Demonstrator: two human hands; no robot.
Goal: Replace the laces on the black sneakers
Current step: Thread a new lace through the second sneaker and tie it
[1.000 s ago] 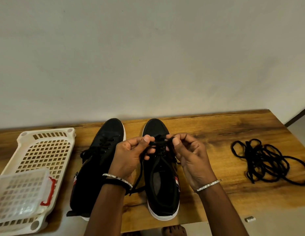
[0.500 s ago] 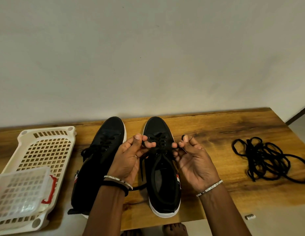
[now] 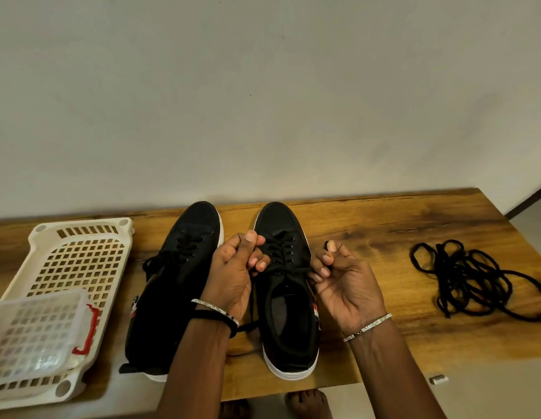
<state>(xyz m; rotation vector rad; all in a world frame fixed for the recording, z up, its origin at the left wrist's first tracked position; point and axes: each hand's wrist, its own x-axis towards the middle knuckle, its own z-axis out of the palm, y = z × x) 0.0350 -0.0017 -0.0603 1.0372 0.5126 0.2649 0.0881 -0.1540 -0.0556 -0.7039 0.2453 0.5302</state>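
Note:
Two black sneakers with white soles stand side by side on the wooden table [image 3: 384, 231], toes away from me. The left sneaker [image 3: 178, 273] is laced. Over the right sneaker [image 3: 289, 316] both hands work its black lace [image 3: 281, 255]. My left hand [image 3: 236, 273] pinches one lace end at the shoe's left side; that end trails down past my wrist. My right hand [image 3: 344, 279] pinches the other end at the right side, its tip poking out above my thumb. A loose tangle of black laces [image 3: 465, 276] lies on the table to the right.
A white perforated plastic basket [image 3: 73, 267] sits at the table's left, with a smaller clear basket with red clips [image 3: 36, 334] lying in it. The wall rises right behind the table. My bare feet [image 3: 275, 403] show below the table's front edge. A small object [image 3: 438, 380] lies on the floor.
My hands have drawn apart from the middle of the right sneaker to its two sides, pulling the lace ends outward and tightening the lacing across the eyelets.

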